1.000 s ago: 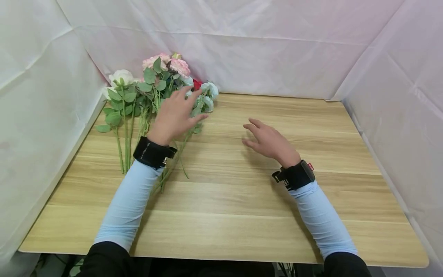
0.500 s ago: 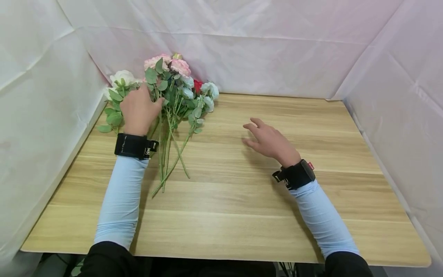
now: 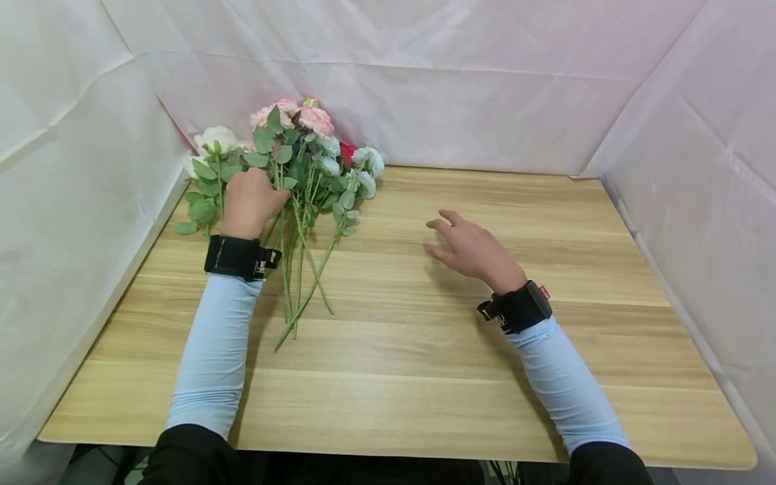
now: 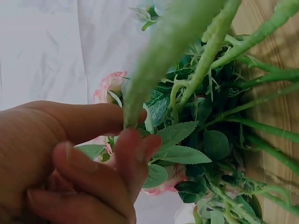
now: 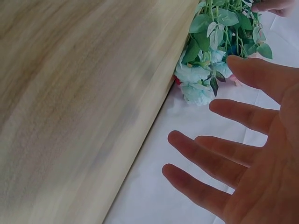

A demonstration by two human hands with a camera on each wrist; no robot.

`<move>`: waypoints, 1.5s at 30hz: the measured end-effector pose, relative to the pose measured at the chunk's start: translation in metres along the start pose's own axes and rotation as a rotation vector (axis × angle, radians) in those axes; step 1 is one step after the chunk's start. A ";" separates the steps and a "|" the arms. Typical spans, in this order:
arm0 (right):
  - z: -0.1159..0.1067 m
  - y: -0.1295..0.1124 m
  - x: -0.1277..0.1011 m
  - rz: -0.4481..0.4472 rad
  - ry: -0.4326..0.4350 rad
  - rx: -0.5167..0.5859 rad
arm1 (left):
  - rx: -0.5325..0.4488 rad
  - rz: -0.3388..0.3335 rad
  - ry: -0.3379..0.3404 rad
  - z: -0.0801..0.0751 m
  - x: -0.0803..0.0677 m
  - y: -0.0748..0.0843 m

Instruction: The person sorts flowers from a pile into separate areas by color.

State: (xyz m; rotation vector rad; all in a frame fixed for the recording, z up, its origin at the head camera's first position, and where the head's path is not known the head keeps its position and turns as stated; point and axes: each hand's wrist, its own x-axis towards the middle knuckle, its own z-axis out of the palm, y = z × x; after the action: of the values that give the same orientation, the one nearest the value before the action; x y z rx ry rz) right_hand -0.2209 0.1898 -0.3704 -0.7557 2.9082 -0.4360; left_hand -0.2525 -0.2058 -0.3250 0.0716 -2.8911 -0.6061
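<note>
From the head view, my left hand (image 3: 250, 200) curls round green stems in the bunch of flowers (image 3: 291, 158), which lies at the far left corner of the table (image 3: 424, 350), pink, white, pale blue and red heads toward the corner. My right hand (image 3: 471, 249) hovers right of the bunch, fingers spread, holding nothing. At the left wrist, my fingers (image 4: 133, 154) pinch one stem (image 4: 159, 60) among serrated leaves. At the right wrist, my fingers (image 5: 243, 116) stay spread, pale blue blooms (image 5: 198, 77) beyond them.

A bunch of artificial flowers with green stems (image 3: 297, 195) lies on the far left of the light wooden table (image 3: 424, 364), blooms against the white cloth backdrop (image 3: 485, 87) behind.
</note>
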 end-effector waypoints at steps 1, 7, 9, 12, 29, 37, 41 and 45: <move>0.001 0.000 0.000 -0.001 -0.003 -0.002 | -0.010 0.001 -0.002 0.000 0.000 0.000; 0.003 0.000 0.000 0.005 -0.001 -0.010 | -0.047 -0.014 -0.014 -0.005 0.001 0.001; 0.003 0.000 0.000 0.006 0.000 -0.010 | -0.050 -0.011 -0.003 -0.006 0.001 0.001; 0.004 0.000 0.000 0.002 -0.003 -0.014 | -0.050 -0.004 0.029 -0.008 0.000 0.001; 0.007 -0.001 0.003 -0.001 -0.025 -0.043 | -0.069 0.064 0.271 -0.031 -0.010 0.015; 0.006 -0.001 0.004 0.001 -0.016 -0.039 | -0.070 0.087 0.306 -0.040 -0.016 0.026; 0.007 -0.001 0.005 -0.002 -0.015 -0.046 | -0.075 0.102 0.302 -0.041 -0.017 0.027; 0.007 -0.001 0.004 -0.012 -0.002 -0.068 | -0.106 0.123 0.274 -0.039 -0.018 0.030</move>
State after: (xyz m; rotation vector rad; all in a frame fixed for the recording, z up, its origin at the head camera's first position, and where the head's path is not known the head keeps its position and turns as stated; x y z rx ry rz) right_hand -0.2232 0.1854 -0.3775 -0.7828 2.9316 -0.3389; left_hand -0.2275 -0.1920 -0.2805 -0.0353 -2.5741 -0.6683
